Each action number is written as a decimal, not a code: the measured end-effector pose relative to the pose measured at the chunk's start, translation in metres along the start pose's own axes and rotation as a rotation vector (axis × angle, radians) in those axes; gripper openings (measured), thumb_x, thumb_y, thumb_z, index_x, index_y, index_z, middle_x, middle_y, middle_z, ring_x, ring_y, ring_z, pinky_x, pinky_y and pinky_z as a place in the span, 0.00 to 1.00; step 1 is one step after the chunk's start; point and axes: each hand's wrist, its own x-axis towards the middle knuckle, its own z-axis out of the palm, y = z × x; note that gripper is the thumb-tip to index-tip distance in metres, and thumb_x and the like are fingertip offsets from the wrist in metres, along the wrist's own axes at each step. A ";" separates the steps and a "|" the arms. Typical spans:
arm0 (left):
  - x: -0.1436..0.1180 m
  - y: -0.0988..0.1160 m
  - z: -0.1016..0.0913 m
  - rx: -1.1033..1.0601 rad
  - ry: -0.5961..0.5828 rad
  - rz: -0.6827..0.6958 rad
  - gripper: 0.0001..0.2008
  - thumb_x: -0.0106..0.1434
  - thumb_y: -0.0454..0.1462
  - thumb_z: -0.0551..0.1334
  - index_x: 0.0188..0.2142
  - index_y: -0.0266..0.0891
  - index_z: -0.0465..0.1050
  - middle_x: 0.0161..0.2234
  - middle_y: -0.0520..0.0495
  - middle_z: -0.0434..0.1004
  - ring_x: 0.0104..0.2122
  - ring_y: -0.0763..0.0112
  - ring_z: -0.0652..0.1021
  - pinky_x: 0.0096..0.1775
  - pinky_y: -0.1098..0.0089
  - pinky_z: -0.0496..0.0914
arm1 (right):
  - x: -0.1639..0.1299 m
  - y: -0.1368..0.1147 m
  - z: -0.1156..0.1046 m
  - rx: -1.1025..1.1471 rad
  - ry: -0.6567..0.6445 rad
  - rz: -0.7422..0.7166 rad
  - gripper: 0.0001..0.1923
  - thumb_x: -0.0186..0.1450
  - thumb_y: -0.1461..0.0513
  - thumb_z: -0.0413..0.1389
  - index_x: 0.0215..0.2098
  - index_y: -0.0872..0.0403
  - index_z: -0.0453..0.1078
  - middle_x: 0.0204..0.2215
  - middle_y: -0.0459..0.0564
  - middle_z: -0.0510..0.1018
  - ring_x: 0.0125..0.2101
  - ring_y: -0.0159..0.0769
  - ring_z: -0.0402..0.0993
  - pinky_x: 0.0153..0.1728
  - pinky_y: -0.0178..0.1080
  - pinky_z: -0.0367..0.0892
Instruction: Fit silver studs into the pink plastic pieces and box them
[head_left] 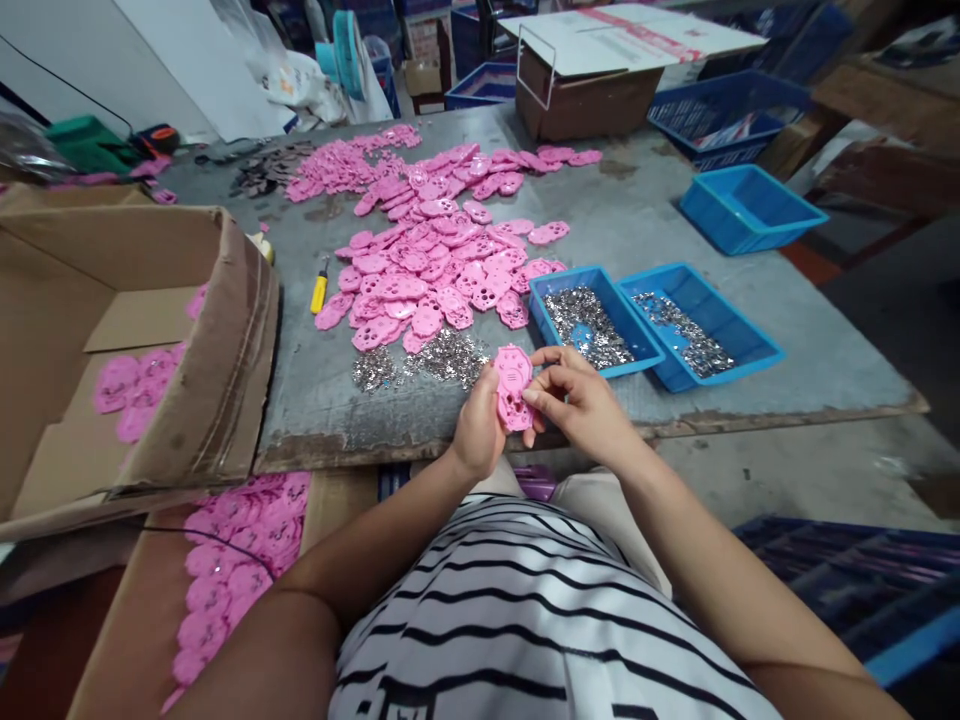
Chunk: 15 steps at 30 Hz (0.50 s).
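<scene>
My left hand (480, 425) grips a pink plastic part (514, 375) by its left side, just over the table's front edge. The part is flat with a wavy outline and several holes near its lower end. At that lower end, my right hand (574, 400) has thumb and fingers pinched against the right side; whether a small metal piece is between them is too small to tell. Small shiny metal pieces (450, 358) lie in heaps just beyond my left hand. A large pile of similar pink parts (427, 260) spreads behind them.
Two blue trays (652, 362) of metal pieces stand right of the pile, and another blue tray (750, 235) sits farther back. A yellow-handled screwdriver (319, 290) lies left. Cardboard boxes (240, 340) with pink parts flank the table's left side. A brown carton (577, 105) stands at the back.
</scene>
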 end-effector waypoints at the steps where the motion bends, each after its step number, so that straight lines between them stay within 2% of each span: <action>1: 0.000 0.000 0.001 0.002 0.011 -0.007 0.12 0.63 0.45 0.55 0.36 0.37 0.63 0.29 0.48 0.73 0.31 0.68 0.77 0.28 0.73 0.71 | 0.000 0.000 0.000 -0.012 0.009 -0.002 0.09 0.61 0.63 0.55 0.23 0.54 0.69 0.35 0.51 0.71 0.47 0.39 0.67 0.46 0.41 0.64; 5: 0.000 -0.002 0.002 -0.011 0.077 -0.022 0.14 0.64 0.46 0.55 0.38 0.37 0.65 0.34 0.46 0.75 0.37 0.67 0.77 0.32 0.73 0.72 | -0.001 0.002 -0.001 -0.022 0.021 0.005 0.08 0.61 0.63 0.56 0.24 0.54 0.67 0.40 0.52 0.71 0.46 0.38 0.68 0.46 0.41 0.65; 9: 0.001 -0.004 0.000 -0.028 0.093 -0.026 0.14 0.62 0.45 0.57 0.39 0.36 0.67 0.37 0.44 0.76 0.39 0.66 0.77 0.33 0.73 0.72 | -0.002 0.004 0.000 -0.002 -0.022 0.022 0.10 0.61 0.63 0.55 0.22 0.54 0.66 0.38 0.51 0.71 0.44 0.38 0.69 0.44 0.40 0.65; 12: 0.001 -0.004 -0.001 -0.010 0.046 -0.027 0.14 0.62 0.46 0.57 0.40 0.36 0.66 0.35 0.45 0.76 0.37 0.67 0.77 0.29 0.74 0.71 | -0.004 0.004 0.006 -0.041 0.048 -0.005 0.06 0.61 0.63 0.56 0.25 0.53 0.66 0.42 0.52 0.71 0.42 0.37 0.69 0.43 0.41 0.66; 15: 0.000 -0.001 -0.002 0.046 -0.051 -0.062 0.17 0.62 0.48 0.55 0.40 0.36 0.65 0.31 0.45 0.75 0.30 0.66 0.77 0.21 0.75 0.66 | -0.002 0.007 0.006 -0.097 0.116 -0.032 0.04 0.60 0.61 0.56 0.33 0.53 0.68 0.44 0.52 0.73 0.35 0.35 0.70 0.39 0.39 0.66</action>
